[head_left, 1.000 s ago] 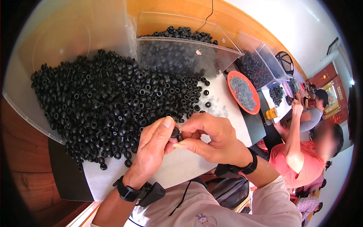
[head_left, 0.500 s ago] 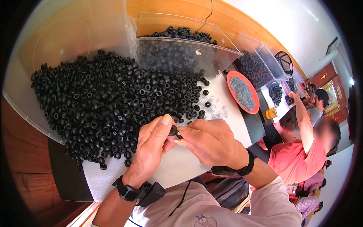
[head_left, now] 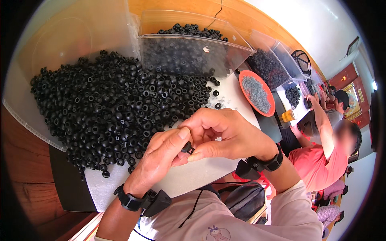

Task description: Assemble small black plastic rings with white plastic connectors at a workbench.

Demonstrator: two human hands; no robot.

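Left of and beyond the hands, a heap of black hollow round pieces (head_left: 108, 108) covered much of the bench (head_left: 191, 178). The left hand (head_left: 159, 154) pinched a small black part (head_left: 186, 147). Beyond it, a clear plastic bin (head_left: 235, 57) held similar pieces, a torn pale sticker (head_left: 206, 50) on its front. The right hand (head_left: 227, 134) put its thumb to the part, forefinger arched; whether it gripped, I could not tell. Farther right, an orange-red plate (head_left: 270, 91) held translucent grey bits; past it stood a yellow container (head_left: 288, 116).
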